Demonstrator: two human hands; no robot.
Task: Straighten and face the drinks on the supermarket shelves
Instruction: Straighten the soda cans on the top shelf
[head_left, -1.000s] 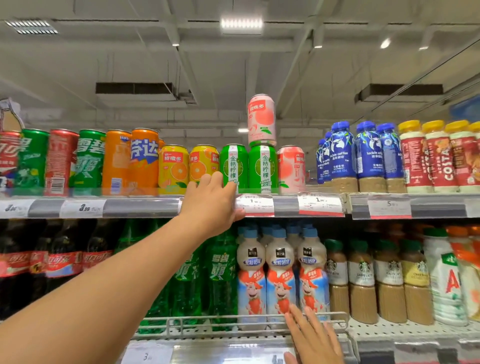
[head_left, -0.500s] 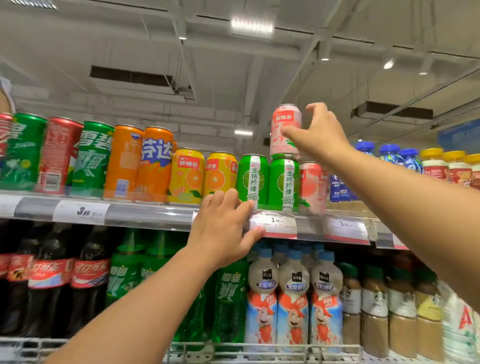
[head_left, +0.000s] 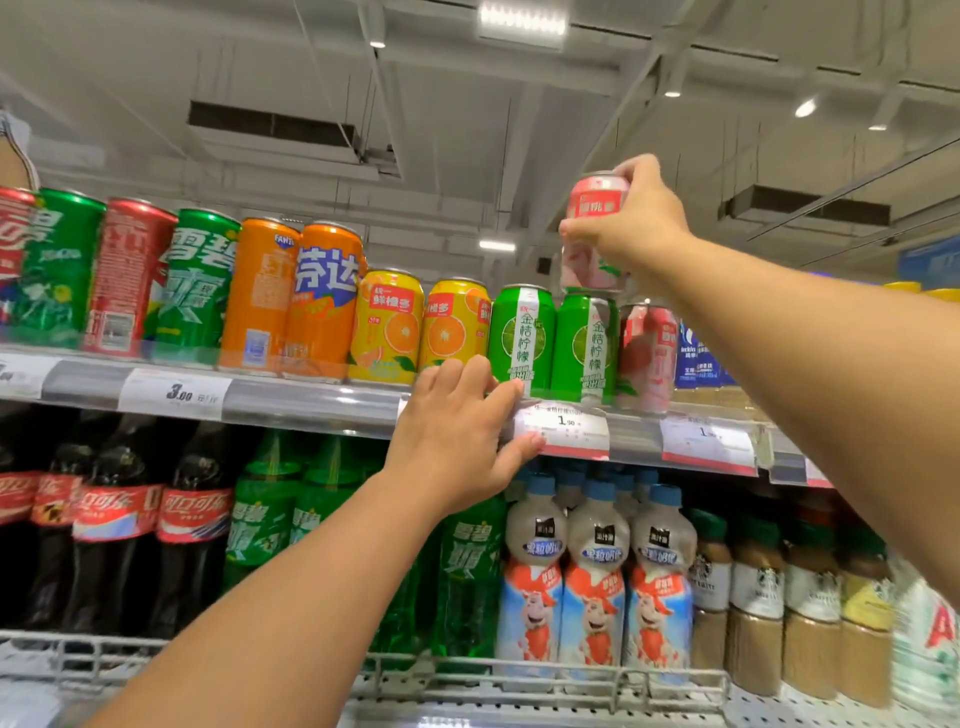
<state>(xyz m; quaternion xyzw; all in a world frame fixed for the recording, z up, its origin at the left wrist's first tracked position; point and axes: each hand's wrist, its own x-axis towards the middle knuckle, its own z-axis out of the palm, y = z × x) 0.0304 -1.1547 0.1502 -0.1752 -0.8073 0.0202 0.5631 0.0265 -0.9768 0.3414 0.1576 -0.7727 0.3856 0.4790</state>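
My right hand (head_left: 636, 218), off lower shelf a second ago, now grips pink peach can (head_left: 595, 234) stacked on green cans (head_left: 587, 343); can tilts slightly in grip.

Two bare forearms come into view, one from the lower left and one from the right edge, both uncovered as far as the picture shows: no sleeve, cuff or glove on either. The left hand (head_left: 457, 441) wears no ring, watch or band on its wrist or fingers. The right hand (head_left: 636, 218) is likewise plain, nothing on the wrist. Fingernails on the left hand are short and unpainted; those on the right are hidden
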